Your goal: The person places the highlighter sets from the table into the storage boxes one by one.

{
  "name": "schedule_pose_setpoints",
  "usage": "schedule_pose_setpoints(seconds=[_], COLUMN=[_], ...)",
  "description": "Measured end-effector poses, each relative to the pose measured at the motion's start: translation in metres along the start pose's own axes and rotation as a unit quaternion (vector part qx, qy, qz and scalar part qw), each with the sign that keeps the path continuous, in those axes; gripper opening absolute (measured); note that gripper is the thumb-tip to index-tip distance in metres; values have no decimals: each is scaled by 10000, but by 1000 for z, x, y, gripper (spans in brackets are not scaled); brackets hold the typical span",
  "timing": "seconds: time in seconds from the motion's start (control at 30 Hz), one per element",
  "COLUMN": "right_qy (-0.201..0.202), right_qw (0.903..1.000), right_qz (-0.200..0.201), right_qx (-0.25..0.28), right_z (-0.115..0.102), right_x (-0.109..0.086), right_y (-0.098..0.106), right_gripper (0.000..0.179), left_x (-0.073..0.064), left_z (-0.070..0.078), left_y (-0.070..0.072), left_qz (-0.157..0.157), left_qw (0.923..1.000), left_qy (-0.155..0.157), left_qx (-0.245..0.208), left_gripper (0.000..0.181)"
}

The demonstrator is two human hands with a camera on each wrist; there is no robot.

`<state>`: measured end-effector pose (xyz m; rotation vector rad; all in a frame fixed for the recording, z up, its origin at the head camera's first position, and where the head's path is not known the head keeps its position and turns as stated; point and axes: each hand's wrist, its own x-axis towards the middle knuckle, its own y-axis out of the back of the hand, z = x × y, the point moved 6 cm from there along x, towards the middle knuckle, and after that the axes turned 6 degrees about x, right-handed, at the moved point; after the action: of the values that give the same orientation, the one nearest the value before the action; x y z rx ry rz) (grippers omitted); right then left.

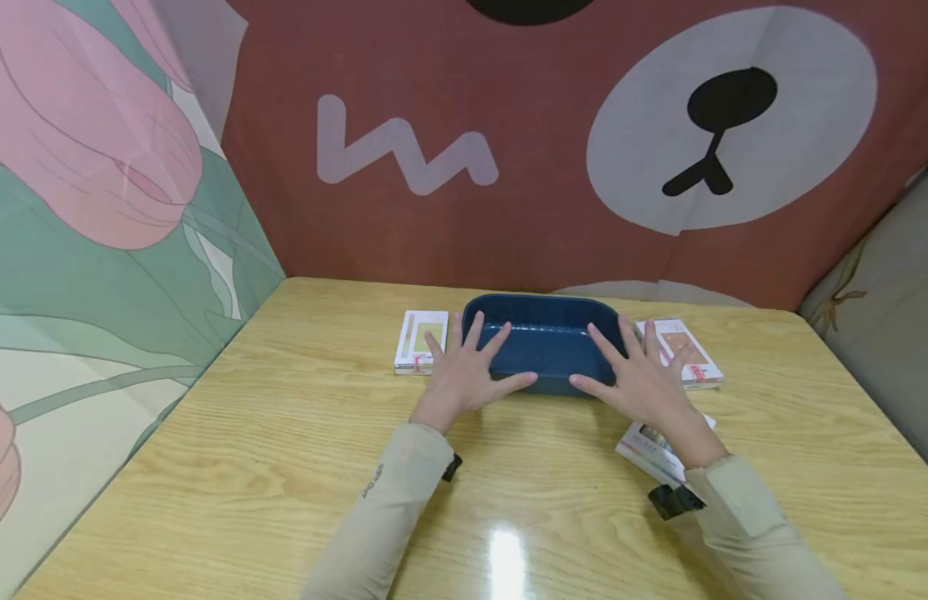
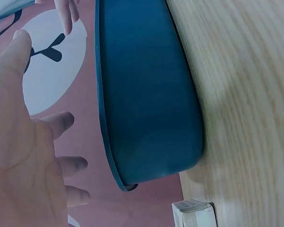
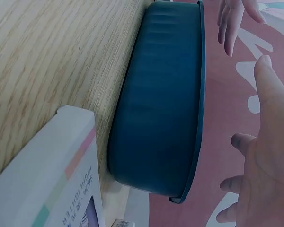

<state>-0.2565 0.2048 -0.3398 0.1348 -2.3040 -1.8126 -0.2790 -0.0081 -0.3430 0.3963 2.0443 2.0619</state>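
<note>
Started up close: saw a light sleeve (image 1: 384, 512) on each forearm, plus a small black gadget (image 1: 675, 502) at each wrist. Spotted a highlighter box (image 1: 649, 454) lying on the table (image 1: 231, 433) under the right wrist, partly covered by it in the head view. Could read "HIGHLIGHTER" on it from the right wrist cam.

Next out, had the left hand (image 1: 465, 375) and the right hand (image 1: 647, 382) both spread wide, fingers fanned, thumbs angled in toward each other. Not gripping or pinching a thing, tbh. Caught a gap between each palm and the dark blue bin (image 1: 542, 297) in the wrist views, but couldn't swear to zero fingertip contact.

Found that bin upright on the table between the hands, no box inside. Noticed a yellow-green-panelled box (image 1: 413, 329) just left of it and an orange-panelled box (image 1: 699, 357) just right.

Progress-wise, would've guessed early on, or maybe a pause. Counted the layout as done, bin standing amid the boxes. Counted any gripping or lifting as not done.

Way at the back, met a reddish-brown cartoon backdrop (image 1: 433, 242).
</note>
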Motion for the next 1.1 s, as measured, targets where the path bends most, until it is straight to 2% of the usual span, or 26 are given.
schedule_pose_setpoints(seconds=[0.27,0.67,0.83,1.1], right_qy=[-17,-10,113,112], right_qw=[10000,9991,9981,9932], right_qz=[33,147,244,-51], right_qx=[84,401,562,1156], right_z=[2,14,20,31], right_x=[-1,1,1,8], right_y=[0,6,10,7], right_gripper=[86,81,76,72], left_x=[-1,1,3,5], left_z=[-3,-19,-28,-46], left_y=[-2,4,8,10], left_qz=[92,594,730,991], left_qw=[9999,9970,9948,9906], left_qy=[-6,26,170,524], left_qx=[-104,-496,-695,-779], left_gripper=[85,71,62,45])
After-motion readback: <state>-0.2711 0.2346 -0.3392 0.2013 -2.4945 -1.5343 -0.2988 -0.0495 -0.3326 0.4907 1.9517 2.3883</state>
